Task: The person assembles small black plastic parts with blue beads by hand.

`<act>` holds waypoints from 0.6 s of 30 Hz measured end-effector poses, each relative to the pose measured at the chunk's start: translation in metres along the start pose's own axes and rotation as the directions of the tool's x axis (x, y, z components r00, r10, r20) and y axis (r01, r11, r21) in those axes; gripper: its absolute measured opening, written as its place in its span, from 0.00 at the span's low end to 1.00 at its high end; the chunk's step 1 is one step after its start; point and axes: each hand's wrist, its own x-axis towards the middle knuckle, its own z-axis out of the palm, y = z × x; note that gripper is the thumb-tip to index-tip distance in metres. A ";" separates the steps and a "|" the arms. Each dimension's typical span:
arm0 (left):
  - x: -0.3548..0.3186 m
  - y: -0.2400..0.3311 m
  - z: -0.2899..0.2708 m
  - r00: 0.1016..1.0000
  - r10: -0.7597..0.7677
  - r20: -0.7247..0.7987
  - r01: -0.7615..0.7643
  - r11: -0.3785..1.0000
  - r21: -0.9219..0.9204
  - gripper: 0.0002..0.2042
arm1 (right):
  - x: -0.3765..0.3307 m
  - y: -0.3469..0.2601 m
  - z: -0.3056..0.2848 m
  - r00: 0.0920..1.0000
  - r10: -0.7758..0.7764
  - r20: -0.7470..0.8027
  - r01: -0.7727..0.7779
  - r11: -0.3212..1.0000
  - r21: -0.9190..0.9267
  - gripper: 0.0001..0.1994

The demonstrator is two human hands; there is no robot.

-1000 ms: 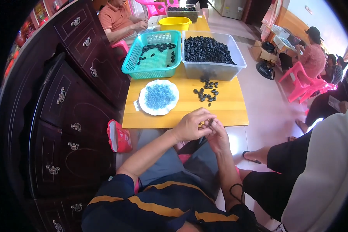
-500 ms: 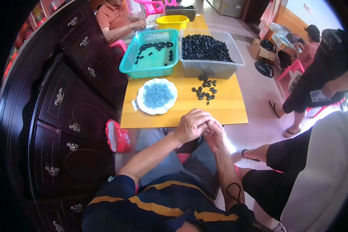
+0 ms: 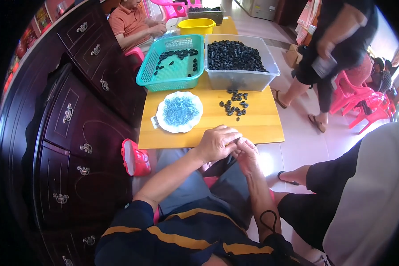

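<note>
My left hand point(image 3: 218, 142) and my right hand point(image 3: 247, 155) meet at the table's near edge, fingers closed and pressed together. Whatever they pinch is hidden between the fingertips. Just beyond them, small black ring-like parts point(image 3: 235, 106) lie loose on the yellow wooden table point(image 3: 213, 128). To the left stands a white scalloped plate point(image 3: 163, 121) heaped with small clear bluish pieces point(image 3: 181, 111). Farther back, a turquoise basket point(image 3: 168, 84) holds some black parts, and beside it a translucent bin point(image 3: 239, 80) is piled with many more.
A yellow tub point(image 3: 196, 26) and another filled bin point(image 3: 206, 16) stand at the far end, near a seated person point(image 3: 133, 26). Dark drawers point(image 3: 75, 133) line the left, with a red bag point(image 3: 135, 157) below. At right, a person walks point(image 3: 323, 48); another stands close point(image 3: 368, 186).
The walking person at right has moved left and farther along the table, uncovering pink stools. My hands stay together in nearly the same place.
</note>
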 end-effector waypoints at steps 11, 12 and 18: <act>0.002 0.007 -0.002 0.999 0.009 -0.031 -0.008 0.999 0.039 0.12 | -0.005 -0.005 0.012 0.999 0.034 -0.033 -0.035 0.999 -0.025 0.06; 0.003 0.008 -0.003 0.999 0.005 -0.032 -0.005 1.000 0.019 0.12 | -0.006 -0.006 0.014 0.998 0.033 -0.048 -0.035 0.999 -0.035 0.06; -0.001 0.005 -0.002 1.000 0.017 -0.006 -0.017 1.000 -0.026 0.11 | -0.002 0.002 -0.003 0.998 0.056 -0.021 -0.056 0.998 -0.007 0.06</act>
